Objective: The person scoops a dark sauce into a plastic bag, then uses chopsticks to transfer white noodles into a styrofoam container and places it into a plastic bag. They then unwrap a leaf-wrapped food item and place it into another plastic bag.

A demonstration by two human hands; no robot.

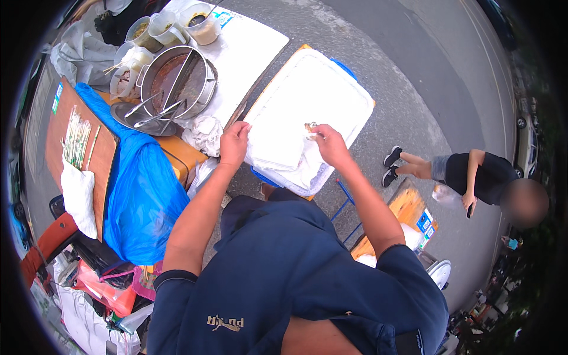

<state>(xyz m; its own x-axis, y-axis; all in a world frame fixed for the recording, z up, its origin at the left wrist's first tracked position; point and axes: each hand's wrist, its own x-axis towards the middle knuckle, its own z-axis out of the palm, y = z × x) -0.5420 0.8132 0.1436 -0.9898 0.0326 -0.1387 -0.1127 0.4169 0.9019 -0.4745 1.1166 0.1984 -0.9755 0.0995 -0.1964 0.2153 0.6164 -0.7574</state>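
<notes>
A plastic storage box with blue handles stands before me, its white lid (324, 84) on top. My left hand (236, 141) is at the box's left edge, fingertips pinched on what looks like the edge of a thin white sheet or bag. My right hand (329, 144) pinches a small crumpled piece, partly brown and partly white, above the lid; what it is cannot be told. Between my hands lies a stack of white sheets or bags (277, 153). A crumpled thin white plastic bag (308, 171) hangs near the box's front edge, below my right hand.
At the left, a divided metal pot (177, 84) of broth stands beside tongs (155, 116) and plastic jugs (203, 26). Wrapped straws or sticks (77, 137) lie on a brown board (53, 120) beside blue plastic sheeting (142, 199). A person (466, 175) holding a phone stands at the right.
</notes>
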